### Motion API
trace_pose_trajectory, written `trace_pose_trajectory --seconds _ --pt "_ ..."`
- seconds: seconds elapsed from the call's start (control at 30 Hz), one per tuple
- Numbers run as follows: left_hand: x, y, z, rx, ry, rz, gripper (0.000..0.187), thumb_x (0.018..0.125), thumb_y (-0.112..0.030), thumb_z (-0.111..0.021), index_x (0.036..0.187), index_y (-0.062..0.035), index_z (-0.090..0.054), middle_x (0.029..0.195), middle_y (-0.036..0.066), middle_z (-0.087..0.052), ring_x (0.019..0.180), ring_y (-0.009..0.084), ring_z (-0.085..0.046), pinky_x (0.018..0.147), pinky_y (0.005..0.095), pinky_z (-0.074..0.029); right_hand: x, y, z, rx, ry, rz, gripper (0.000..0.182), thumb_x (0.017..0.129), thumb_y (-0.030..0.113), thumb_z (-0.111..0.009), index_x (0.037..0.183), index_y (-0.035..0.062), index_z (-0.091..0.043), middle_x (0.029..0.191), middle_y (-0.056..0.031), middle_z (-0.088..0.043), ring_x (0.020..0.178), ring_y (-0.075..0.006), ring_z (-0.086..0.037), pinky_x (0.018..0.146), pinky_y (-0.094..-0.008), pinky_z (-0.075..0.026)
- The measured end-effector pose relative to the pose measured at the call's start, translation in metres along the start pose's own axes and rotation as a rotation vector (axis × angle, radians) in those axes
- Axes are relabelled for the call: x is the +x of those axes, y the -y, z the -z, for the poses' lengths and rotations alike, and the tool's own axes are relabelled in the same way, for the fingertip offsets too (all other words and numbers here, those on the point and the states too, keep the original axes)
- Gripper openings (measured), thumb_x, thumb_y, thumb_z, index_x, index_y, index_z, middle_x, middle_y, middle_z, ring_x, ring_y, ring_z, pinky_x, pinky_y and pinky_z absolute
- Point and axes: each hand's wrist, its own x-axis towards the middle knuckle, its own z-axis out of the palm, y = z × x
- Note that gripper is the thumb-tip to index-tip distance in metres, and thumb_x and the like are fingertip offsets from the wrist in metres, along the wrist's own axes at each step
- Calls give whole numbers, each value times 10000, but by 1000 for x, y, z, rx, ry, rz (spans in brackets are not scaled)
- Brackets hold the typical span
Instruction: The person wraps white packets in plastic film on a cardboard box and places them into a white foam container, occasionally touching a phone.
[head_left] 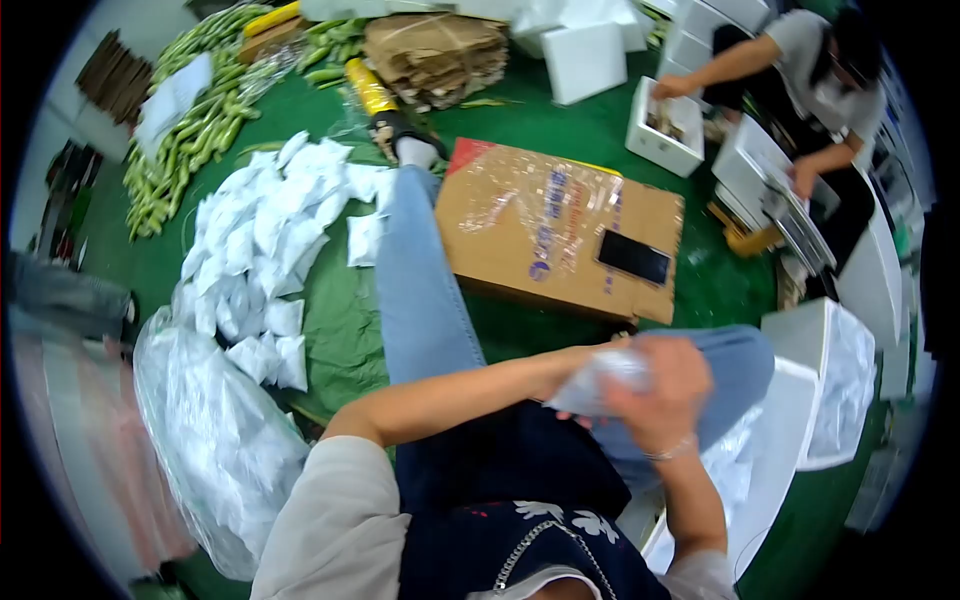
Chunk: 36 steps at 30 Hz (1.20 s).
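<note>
The two hands are together in the middle of the frame, a little right of centre, and between them is a small whitish packet (pixel 598 385), which lies above the raised knee. The right hand (pixel 668 385) is clamped on the right end of this packet, although it is blurred. The left hand (pixel 572 366) meets the packet from the left side and is partly hidden by it; I cannot tell whether its fingers are closed on it. Just above the hands, at the centre of the frame, there is a flat cardboard box (pixel 500 225), and a dark phone (pixel 633 257) lies on its right part. In the left half, many white packets (pixel 265 225) are heaped on the green floor (pixel 345 325), and below them stands a big clear plastic bag (pixel 215 450). Long green vegetables (pixel 185 160) are piled at the upper left, and folded brown paper (pixel 435 55) is at the upper middle. At the upper right, another person (pixel 800 85) reaches one hand into a white foam box (pixel 660 152).
</note>
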Motion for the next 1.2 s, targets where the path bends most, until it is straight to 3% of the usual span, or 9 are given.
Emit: trace_pose_trajectory --seconds 0.13,0.27,0.37,0.47,0.6,0.77,0.93,1.03,1.2 --pt "16 -17 -74 981 -224 -1217 744 776 -346 -720 1311 -10 -326 761 210 -647 645 380 -641 578 429 -522 -107 -126 43 205 -203 -579 426 977 252 -430 1226 -73 -551 1145 -177 -619 1044 -278 -595 914 -400 -460" --pt "5 -39 -129 1190 243 -875 629 863 -170 -567 1408 -47 -278 912 269 -640 727 436 -624 691 456 -518 -95 -76 88 254 -903 -1238 512 972 334 -395 1405 60 -398 1319 -147 -483 1120 -278 -541 966 -393 -452" --pt "-38 -60 -68 1063 169 -1477 600 859 -157 -585 1413 -100 -361 1320 218 -478 1005 362 -602 782 407 -522 -251 -163 189 -99 -601 -1333 425 960 280 -470 1290 13 -494 1205 -160 -557 1047 -261 -568 915 -368 -459" --pt "-105 -75 79 763 -1016 -1225 379 799 -7 -610 1170 -43 -544 1187 106 -570 1011 184 -595 734 306 -513 -294 -187 230 -379 -78 -1563 402 959 270 -481 1256 1 -511 1173 -164 -573 1032 -258 -571 907 -364 -456" --pt "-192 -11 329 784 -2254 -649 612 736 -172 -705 1238 63 -446 1177 262 -493 1133 384 -461 979 435 -381 -289 -289 216 -432 100 -1239 373 957 256 -496 1210 -16 -534 1130 -169 -593 1011 -254 -575 896 -359 -452" --pt "-159 51 445 625 -2071 293 1131 603 -443 -828 1423 22 -204 1317 278 -385 1227 404 -388 1011 538 -324 -30 -228 66 -82 7 -790 243 946 115 -504 1140 -27 -543 1047 -94 -597 957 -187 -558 852 -294 -437" --pt "-176 35 438 212 -1990 307 1137 537 -517 -799 1399 16 -284 1367 265 -402 1255 396 -426 1037 536 -318 107 -99 -55 240 308 -522 278 831 -3 -570 1109 3 -561 1007 -82 -589 933 -151 -563 844 -282 -447" --pt "-226 71 448 -465 -1539 -664 715 653 -402 -721 1220 -16 -518 905 86 -604 753 227 -594 634 353 -448 136 -51 -95 540 555 -524 311 771 -15 -604 1080 12 -576 990 -82 -593 930 -150 -570 831 -285 -459" --pt "-242 -39 239 72 -1146 -1067 735 743 -302 -693 1334 4 -381 1180 93 -519 1067 196 -533 911 338 -428 147 0 -217 1133 688 -329 894 764 349 -784 1414 13 -271 1294 -161 -477 1209 -262 -472 1041 -377 -364"
